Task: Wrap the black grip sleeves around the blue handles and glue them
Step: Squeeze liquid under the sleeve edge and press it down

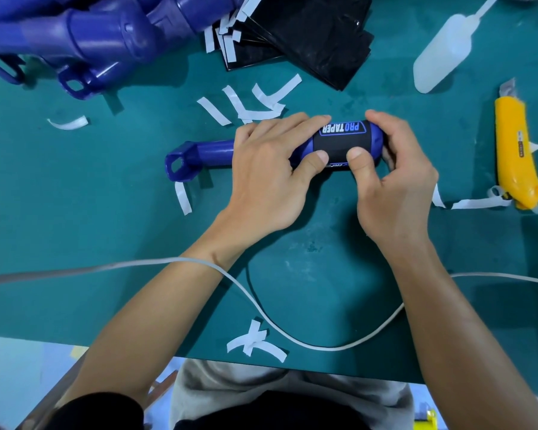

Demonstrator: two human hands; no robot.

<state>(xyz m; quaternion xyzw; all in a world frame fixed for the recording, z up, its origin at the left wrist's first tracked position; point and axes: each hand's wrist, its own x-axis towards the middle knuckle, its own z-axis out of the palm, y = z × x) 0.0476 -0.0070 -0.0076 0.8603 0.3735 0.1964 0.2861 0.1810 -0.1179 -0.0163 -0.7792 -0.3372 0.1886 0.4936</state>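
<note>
A blue handle lies sideways on the green mat, its square loop end pointing left. A black grip sleeve printed PRO TAPER is wrapped round its thick right end. My left hand grips the handle just left of the sleeve, thumb on the sleeve's near edge and fingers over the top. My right hand holds the right end, with its thumb pressing the sleeve's near side. A pile of blue handles sits at the back left. A stack of black sleeves lies at the back centre.
A white squeeze bottle lies at the back right. A yellow utility knife is at the right edge. Several white backing strips litter the green mat. A white cable loops across the near side under my forearms.
</note>
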